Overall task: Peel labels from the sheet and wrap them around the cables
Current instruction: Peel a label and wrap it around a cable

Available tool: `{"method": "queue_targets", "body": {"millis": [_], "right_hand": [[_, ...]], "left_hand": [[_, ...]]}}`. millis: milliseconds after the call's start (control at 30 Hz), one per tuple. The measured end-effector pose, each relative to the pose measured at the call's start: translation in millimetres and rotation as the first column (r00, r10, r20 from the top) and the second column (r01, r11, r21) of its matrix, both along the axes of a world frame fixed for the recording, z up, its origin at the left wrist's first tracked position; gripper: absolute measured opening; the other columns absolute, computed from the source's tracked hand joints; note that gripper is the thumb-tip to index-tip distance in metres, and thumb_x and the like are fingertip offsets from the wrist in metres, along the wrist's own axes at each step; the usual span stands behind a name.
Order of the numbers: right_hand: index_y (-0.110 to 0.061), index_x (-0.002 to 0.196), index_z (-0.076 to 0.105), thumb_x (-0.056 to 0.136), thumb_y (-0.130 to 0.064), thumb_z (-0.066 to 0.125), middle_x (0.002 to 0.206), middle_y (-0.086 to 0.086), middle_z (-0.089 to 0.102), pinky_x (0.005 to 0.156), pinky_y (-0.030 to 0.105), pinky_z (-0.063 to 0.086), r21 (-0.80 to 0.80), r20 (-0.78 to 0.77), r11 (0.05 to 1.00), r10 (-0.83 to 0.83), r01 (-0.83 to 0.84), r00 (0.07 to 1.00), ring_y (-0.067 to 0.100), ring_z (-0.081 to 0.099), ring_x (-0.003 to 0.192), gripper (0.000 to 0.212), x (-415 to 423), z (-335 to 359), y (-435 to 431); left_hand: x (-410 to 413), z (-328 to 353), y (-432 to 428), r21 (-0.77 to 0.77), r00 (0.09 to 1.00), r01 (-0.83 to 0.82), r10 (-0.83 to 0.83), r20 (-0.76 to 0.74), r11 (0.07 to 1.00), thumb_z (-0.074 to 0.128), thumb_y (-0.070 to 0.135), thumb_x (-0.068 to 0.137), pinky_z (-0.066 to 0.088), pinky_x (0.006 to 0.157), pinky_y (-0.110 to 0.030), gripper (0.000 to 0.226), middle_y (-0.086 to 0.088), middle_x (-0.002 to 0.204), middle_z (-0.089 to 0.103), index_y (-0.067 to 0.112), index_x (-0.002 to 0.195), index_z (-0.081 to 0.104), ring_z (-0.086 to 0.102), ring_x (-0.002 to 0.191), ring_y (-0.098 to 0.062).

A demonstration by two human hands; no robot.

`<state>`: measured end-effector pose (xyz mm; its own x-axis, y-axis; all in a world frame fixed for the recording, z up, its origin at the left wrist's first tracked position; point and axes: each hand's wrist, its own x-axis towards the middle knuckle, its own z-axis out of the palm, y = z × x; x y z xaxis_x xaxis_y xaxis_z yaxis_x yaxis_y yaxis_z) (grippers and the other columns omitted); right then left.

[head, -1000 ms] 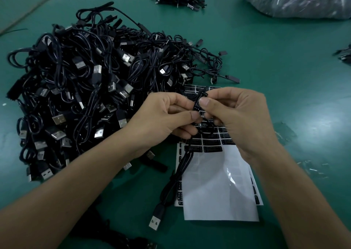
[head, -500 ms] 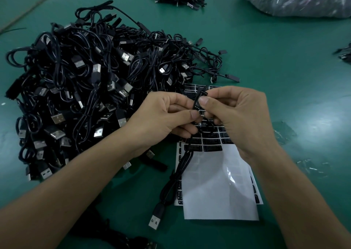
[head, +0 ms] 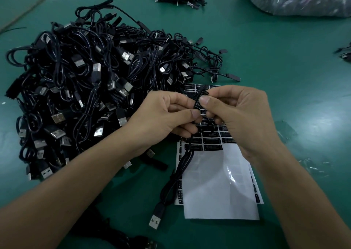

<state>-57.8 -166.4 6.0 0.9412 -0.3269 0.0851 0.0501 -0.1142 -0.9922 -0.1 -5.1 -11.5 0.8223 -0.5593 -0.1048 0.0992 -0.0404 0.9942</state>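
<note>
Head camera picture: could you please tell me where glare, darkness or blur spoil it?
In the head view, glare streaks the bare backing of the label sheet and a pale sheen lies on the green mat at right; the cable pile is dark, only its plugs glinting; the print on the label pinched against the cable is hard to read.

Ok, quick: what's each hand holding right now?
Left hand: pinches the cable just below the label.
Right hand: pinches the label against the cable.
</note>
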Motion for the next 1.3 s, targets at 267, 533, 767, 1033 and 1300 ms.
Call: {"method": "queue_targets", "body": {"millis": [267, 533, 767, 1033, 1300], "right_hand": [[-0.017, 0.079, 0.072, 0.081, -0.007, 0.082, 0.061, -0.005, 0.07, 0.052, 0.012, 0.047, -0.009, 0.021, 1.0, -0.008, 0.008, 1.0, 0.005, 0.063, 0.053, 0.014, 1.2, -1.2, 0.8], [-0.019, 0.078, 0.072, 0.081, -0.008, 0.082, 0.061, -0.004, 0.07, 0.052, 0.012, 0.047, -0.02, 0.025, 1.0, -0.018, 0.018, 1.0, 0.006, 0.063, 0.053, 0.015, 1.3, -2.0, 1.4], [-0.022, 0.077, 0.073, 0.081, -0.011, 0.083, 0.062, -0.005, 0.071, 0.054, 0.012, 0.047, -0.071, 0.029, 0.997, -0.027, 0.029, 0.999, 0.006, 0.064, 0.054, 0.016, 1.4, -3.3, 0.7], [-0.024, 0.076, 0.073, 0.08, -0.016, 0.084, 0.063, -0.004, 0.072, 0.056, 0.015, 0.048, -0.119, 0.025, 0.991, -0.059, 0.062, 0.998, 0.007, 0.066, 0.055, 0.014, 2.4, -5.4, 0.9], [-0.025, 0.073, 0.073, 0.08, -0.016, 0.084, 0.062, -0.005, 0.071, 0.055, 0.014, 0.048, -0.116, 0.025, 0.991, -0.064, 0.066, 0.998, 0.006, 0.066, 0.055, 0.016, 2.7, -6.2, 0.4]], "left_hand": [[0.3, 0.2, 0.2, 0.008, 1.0, 0.01, -0.01, 0.01, 1.0, 0.071, 0.008, 0.087, 0.056, 0.055, -0.021, 0.013, -0.01, 0.081, 0.077, 0.005, 0.099, 0.069, 0.071, 0.062, -0.013], [1.6, -0.6, 0.7, 0.008, 1.0, 0.014, -0.014, 0.009, 1.0, 0.072, 0.01, 0.085, 0.057, 0.055, -0.021, 0.017, -0.011, 0.083, 0.077, 0.004, 0.101, 0.069, 0.071, 0.062, -0.014], [2.0, -1.1, 0.4, 0.008, 1.0, 0.024, -0.024, 0.014, 1.0, 0.071, 0.011, 0.085, 0.056, 0.055, -0.021, 0.017, -0.01, 0.082, 0.076, 0.003, 0.1, 0.07, 0.071, 0.062, -0.013], [1.9, -1.2, 0.6, 0.008, 1.0, 0.021, -0.021, 0.011, 1.0, 0.071, 0.01, 0.086, 0.056, 0.055, -0.02, 0.017, -0.009, 0.08, 0.076, 0.002, 0.102, 0.068, 0.071, 0.062, -0.013], [2.0, -1.4, -0.1, 0.004, 1.0, 0.02, -0.02, 0.006, 1.0, 0.071, 0.009, 0.087, 0.056, 0.055, -0.021, 0.013, -0.01, 0.081, 0.077, 0.004, 0.099, 0.069, 0.071, 0.061, -0.013]]}}
